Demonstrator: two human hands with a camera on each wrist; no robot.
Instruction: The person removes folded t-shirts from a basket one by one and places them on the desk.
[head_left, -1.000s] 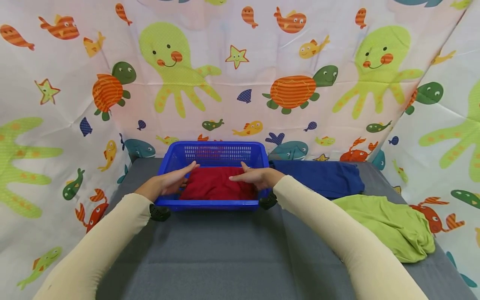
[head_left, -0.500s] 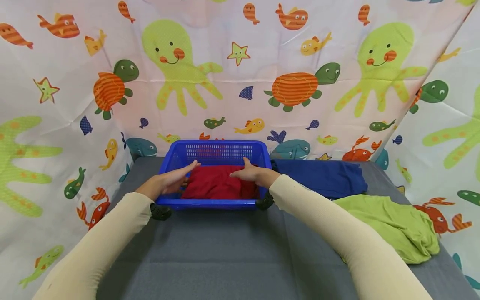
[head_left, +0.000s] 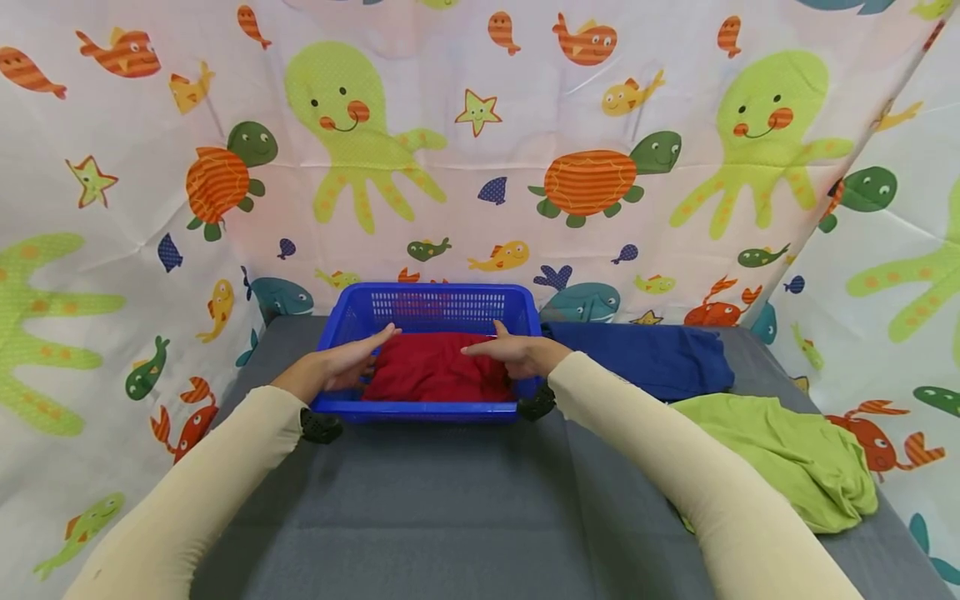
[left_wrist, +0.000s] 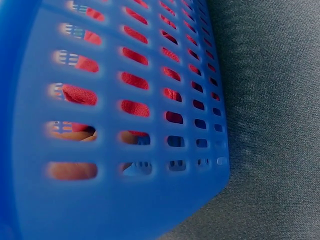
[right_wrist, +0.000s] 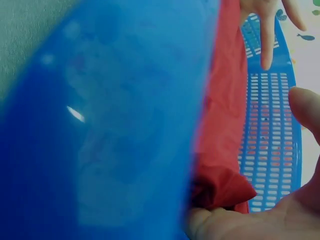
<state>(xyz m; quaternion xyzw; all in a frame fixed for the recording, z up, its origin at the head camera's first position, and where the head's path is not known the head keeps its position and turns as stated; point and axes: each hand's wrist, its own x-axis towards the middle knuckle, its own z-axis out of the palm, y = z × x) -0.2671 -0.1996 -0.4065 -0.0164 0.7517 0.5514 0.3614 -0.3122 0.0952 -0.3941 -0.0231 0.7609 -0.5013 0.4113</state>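
A folded red cloth (head_left: pixel 431 371) lies inside a blue plastic basket (head_left: pixel 420 409) with slotted walls. My left hand (head_left: pixel 345 362) reaches over the basket's left side, its thumb extended and its fingers beside the cloth's left end. Through the slots in the left wrist view, parts of the fingers (left_wrist: pixel 74 171) and the red cloth (left_wrist: pixel 134 81) show. At the basket's right side, my right hand (head_left: pixel 521 354) has its thumb spread away from its fingers. In the right wrist view, the right fingers (right_wrist: pixel 212 224) touch the rolled end of the red cloth (right_wrist: pixel 225 100).
A folded navy blue cloth (head_left: pixel 641 358) lies right of the basket. Nearer to me on the right is a rumpled lime green cloth (head_left: pixel 787 462). The grey table (head_left: pixel 435 508) is enclosed by a curtain (head_left: pixel 480 200) printed with sea animals.
The right hand rose slightly half a second ago and is lower again now, by the cloth's right end. The left hand and basket stay nearly still; the head view shifts a little.
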